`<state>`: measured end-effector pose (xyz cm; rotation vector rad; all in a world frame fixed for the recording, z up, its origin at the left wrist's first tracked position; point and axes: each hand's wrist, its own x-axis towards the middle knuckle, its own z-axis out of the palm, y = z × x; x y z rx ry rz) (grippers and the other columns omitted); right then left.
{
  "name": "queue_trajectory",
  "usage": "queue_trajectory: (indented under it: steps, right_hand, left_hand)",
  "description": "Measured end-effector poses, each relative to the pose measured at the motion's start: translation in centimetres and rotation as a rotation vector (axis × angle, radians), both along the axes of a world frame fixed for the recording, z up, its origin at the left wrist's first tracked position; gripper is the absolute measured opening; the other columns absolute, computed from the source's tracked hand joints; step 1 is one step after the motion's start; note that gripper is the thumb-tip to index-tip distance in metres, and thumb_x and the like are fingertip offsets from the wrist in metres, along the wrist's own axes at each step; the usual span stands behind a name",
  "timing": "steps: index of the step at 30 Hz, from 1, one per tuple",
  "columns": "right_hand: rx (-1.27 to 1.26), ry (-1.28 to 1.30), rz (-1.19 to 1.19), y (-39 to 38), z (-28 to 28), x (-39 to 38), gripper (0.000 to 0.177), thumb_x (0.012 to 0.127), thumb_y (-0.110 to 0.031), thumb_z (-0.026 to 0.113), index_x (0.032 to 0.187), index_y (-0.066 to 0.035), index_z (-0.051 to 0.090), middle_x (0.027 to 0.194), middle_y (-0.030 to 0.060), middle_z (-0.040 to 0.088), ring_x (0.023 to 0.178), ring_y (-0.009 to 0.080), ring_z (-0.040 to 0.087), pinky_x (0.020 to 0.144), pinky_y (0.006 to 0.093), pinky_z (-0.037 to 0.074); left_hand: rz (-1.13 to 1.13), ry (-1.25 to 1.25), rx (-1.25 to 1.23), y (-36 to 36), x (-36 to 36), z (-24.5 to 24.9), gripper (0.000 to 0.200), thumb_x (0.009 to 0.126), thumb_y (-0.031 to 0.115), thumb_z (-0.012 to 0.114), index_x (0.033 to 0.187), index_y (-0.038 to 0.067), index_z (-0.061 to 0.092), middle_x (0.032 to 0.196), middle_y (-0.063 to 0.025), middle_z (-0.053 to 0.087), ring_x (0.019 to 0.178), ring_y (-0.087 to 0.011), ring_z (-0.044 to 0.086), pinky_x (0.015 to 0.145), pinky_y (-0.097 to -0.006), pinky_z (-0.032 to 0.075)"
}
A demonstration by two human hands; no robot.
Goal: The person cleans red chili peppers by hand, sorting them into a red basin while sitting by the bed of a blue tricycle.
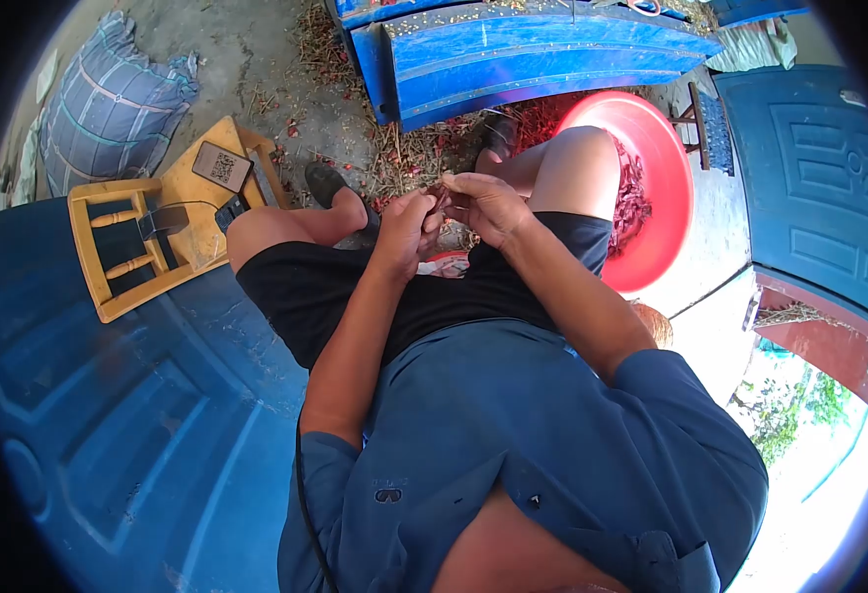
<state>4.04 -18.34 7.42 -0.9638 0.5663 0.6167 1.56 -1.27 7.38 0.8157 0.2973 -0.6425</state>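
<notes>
Over the gap between my knees, my two hands meet. My left hand (406, 233) is closed, its fingers wrapped around the lower end of a dark red dried chili (441, 198). From the other side my right hand (491, 208) pinches the same chili between thumb and fingers. Much of the chili is hidden by the fingers. Below the hands, a red and white thing (444, 264) shows between my thighs, partly covered. A large red basin (673, 217) stands beside my right leg, with a heap of dark red dried chilies (633, 198) in it.
A wooden chair (118, 287) at left carries a phone-sized card with a printed code (222, 166). Behind it slumps a checked sack (118, 99). A blue metal cart or trough (542, 59) stands ahead. Stems and red scraps (404, 148) litter the floor. A blue door (819, 168) is at right.
</notes>
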Motion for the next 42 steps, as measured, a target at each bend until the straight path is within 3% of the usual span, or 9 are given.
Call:
queue_trajectory:
  steps: [8, 16, 20, 22, 25, 32, 38, 40, 42]
  right_hand:
    - [0.246, 0.207, -0.118, 0.4, -1.5, -1.3, 0.013, 0.093, -0.02, 0.067, 0.099, -0.009, 0.068, 0.092, 0.0024, 0.068, 0.084, 0.0136, 0.063, 0.079, 0.0314, 0.053]
    - [-0.306, -0.171, 0.158, 1.3, 0.3, -1.4, 0.024, 0.092, -0.033, 0.07, 0.092, -0.008, 0.071, 0.083, -0.0022, 0.066, 0.079, 0.01, 0.063, 0.066, 0.0256, 0.052]
    - [-0.353, -0.089, 0.258, 0.1, 0.3, -0.2, 0.023, 0.091, -0.03, 0.072, 0.092, -0.007, 0.072, 0.082, -0.0012, 0.065, 0.079, 0.0085, 0.061, 0.067, 0.0295, 0.05]
    - [-0.917, -0.621, 0.505, -0.6, -0.4, 0.0, 0.023, 0.087, -0.026, 0.075, 0.086, -0.003, 0.071, 0.077, 0.0038, 0.063, 0.075, 0.0131, 0.062, 0.064, 0.032, 0.048]
    - [-0.853, -1.065, 0.614, -2.0, 0.1, 1.8, 0.019, 0.084, -0.021, 0.075, 0.084, -0.002, 0.07, 0.075, 0.0087, 0.06, 0.072, 0.0207, 0.061, 0.062, 0.0357, 0.045]
    - [-0.653, -1.338, 1.279, -3.5, 5.5, 7.4, 0.016, 0.082, -0.016, 0.072, 0.077, -0.003, 0.067, 0.077, 0.0106, 0.055, 0.074, 0.0311, 0.06, 0.065, 0.0428, 0.046]
    - [-0.476, -1.182, 1.671, -1.1, 6.5, 9.6, 0.015, 0.08, -0.018, 0.072, 0.079, -0.003, 0.069, 0.082, 0.0124, 0.059, 0.078, 0.0334, 0.06, 0.068, 0.0446, 0.045]
    - [-0.449, -1.202, 1.598, -1.1, 6.5, 10.1, 0.018, 0.082, -0.02, 0.073, 0.081, -0.002, 0.069, 0.08, 0.0103, 0.059, 0.077, 0.028, 0.061, 0.067, 0.0418, 0.045]
    - [-0.348, -0.923, 1.135, -1.2, 6.5, 9.9, 0.024, 0.087, -0.023, 0.073, 0.082, -0.001, 0.069, 0.078, 0.0058, 0.058, 0.077, 0.0191, 0.061, 0.068, 0.037, 0.045]
  left_hand:
    - [0.017, 0.039, 0.076, 0.2, -0.6, -1.3, 0.012, 0.095, 0.017, 0.05, 0.091, 0.007, 0.055, 0.061, 0.006, 0.042, 0.047, -0.0032, 0.033, 0.041, -0.0199, 0.024]
    - [0.093, 0.094, 0.076, -0.1, -0.9, -2.3, 0.01, 0.095, 0.018, 0.05, 0.093, 0.009, 0.053, 0.063, 0.0061, 0.042, 0.048, -0.0032, 0.034, 0.042, -0.0206, 0.025]
    - [0.017, 0.099, 0.097, -0.4, -1.3, -2.3, 0.011, 0.096, 0.018, 0.049, 0.093, 0.008, 0.054, 0.062, 0.0059, 0.042, 0.048, -0.0028, 0.034, 0.042, -0.0204, 0.025]
    - [0.011, 0.124, 0.111, -0.8, -1.6, -2.5, 0.012, 0.097, 0.018, 0.049, 0.094, 0.008, 0.056, 0.062, 0.0059, 0.041, 0.048, -0.0027, 0.033, 0.042, -0.02, 0.024]
    - [0.003, 0.127, 0.09, -1.0, -1.5, -2.4, 0.014, 0.097, 0.018, 0.051, 0.094, 0.007, 0.057, 0.061, 0.0065, 0.041, 0.047, -0.0021, 0.032, 0.043, -0.0196, 0.024]
    - [-0.109, -0.002, 0.079, -2.5, -0.9, -1.0, 0.015, 0.096, 0.016, 0.052, 0.094, 0.004, 0.06, 0.06, 0.0076, 0.042, 0.046, -0.0011, 0.032, 0.043, -0.0194, 0.024]
    - [-0.152, -0.063, 0.109, -2.1, -1.1, -0.2, 0.017, 0.096, 0.014, 0.052, 0.094, 0.001, 0.062, 0.058, 0.0072, 0.043, 0.045, -0.0012, 0.031, 0.043, -0.0203, 0.022]
    - [-0.12, 0.006, 0.133, -0.5, -0.5, 0.6, 0.016, 0.096, 0.013, 0.051, 0.093, 0.001, 0.062, 0.058, 0.0073, 0.042, 0.046, -0.001, 0.031, 0.043, -0.0199, 0.022]
    - [-0.07, -0.007, 0.092, 0.8, 0.7, 0.7, 0.015, 0.095, 0.013, 0.051, 0.093, 0.002, 0.06, 0.058, 0.0072, 0.042, 0.046, -0.001, 0.032, 0.042, -0.0197, 0.023]
